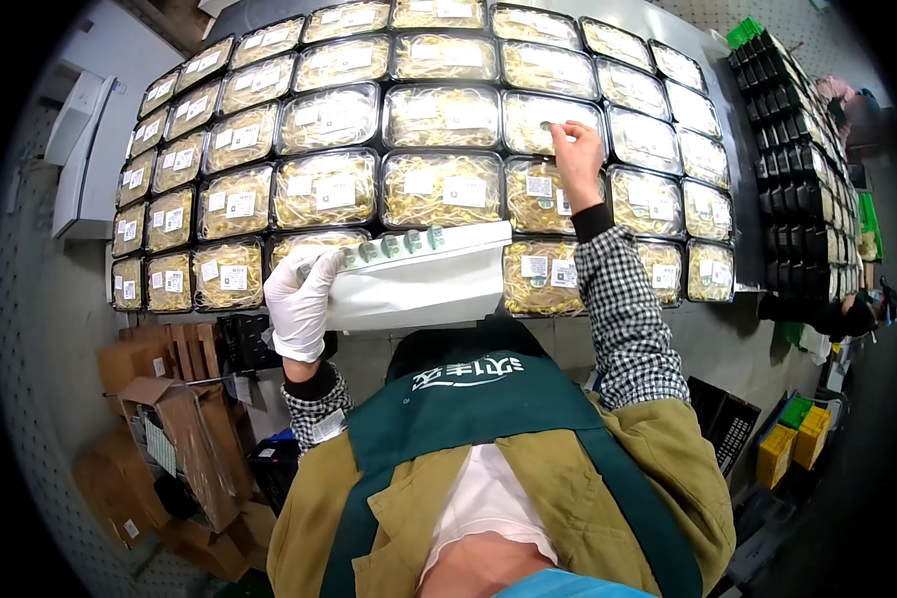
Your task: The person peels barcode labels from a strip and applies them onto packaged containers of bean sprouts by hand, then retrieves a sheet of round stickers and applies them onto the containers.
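My left hand [302,302], in a white glove, grips a white sheet of stickers [419,289] by its left end. A row of small green stickers runs along the sheet's upper edge. My right hand [578,157] is bare and reaches over a plastic tray of bean sprouts [538,108]. Its thumb and fingers are pinched together at a small green sticker [546,127]. Whether this sticker touches the film cannot be made out. White printed labels lie on the trays around, such as the nearer tray of sprouts [444,189].
Rows of black sprout trays cover the metal table [743,199]. More black trays are stacked [797,179] at the right, with other people beside them. Cardboard boxes [169,419] stand at lower left, and yellow crates [792,444] at lower right.
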`<move>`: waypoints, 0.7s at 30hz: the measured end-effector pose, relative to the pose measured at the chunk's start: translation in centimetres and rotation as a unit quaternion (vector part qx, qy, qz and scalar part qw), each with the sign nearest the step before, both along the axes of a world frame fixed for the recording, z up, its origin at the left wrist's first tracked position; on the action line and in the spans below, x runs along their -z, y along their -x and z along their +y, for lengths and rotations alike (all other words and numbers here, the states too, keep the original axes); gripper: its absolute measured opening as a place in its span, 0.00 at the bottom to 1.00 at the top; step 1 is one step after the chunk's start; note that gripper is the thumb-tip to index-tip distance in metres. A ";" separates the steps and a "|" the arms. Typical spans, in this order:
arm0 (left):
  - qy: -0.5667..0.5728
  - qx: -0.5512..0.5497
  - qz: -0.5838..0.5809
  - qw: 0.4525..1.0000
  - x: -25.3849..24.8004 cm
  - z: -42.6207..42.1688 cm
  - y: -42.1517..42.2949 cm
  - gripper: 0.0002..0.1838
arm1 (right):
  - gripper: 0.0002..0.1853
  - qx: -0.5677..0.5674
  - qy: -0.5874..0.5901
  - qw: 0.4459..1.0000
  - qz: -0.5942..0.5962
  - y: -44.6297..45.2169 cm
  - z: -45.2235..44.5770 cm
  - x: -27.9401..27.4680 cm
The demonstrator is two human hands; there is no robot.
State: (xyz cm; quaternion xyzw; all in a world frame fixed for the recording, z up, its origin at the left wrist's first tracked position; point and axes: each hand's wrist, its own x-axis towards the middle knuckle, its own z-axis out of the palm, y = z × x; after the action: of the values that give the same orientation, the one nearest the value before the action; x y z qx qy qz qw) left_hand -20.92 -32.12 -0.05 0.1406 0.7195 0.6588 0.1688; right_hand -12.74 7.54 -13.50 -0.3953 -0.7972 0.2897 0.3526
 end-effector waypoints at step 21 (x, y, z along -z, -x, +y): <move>0.080 0.031 0.120 0.989 -2.6 5.9 -0.3 0.05 | 0.11 -0.509 -0.195 0.837 0.048 -0.8 -12.6 -16.2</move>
State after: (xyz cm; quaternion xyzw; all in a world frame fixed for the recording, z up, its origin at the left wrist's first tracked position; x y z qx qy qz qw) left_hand -20.67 -26.17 2.55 0.2264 0.7800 0.5724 0.1122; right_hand -11.98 -5.07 2.71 0.1572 -0.9079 0.2857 0.2634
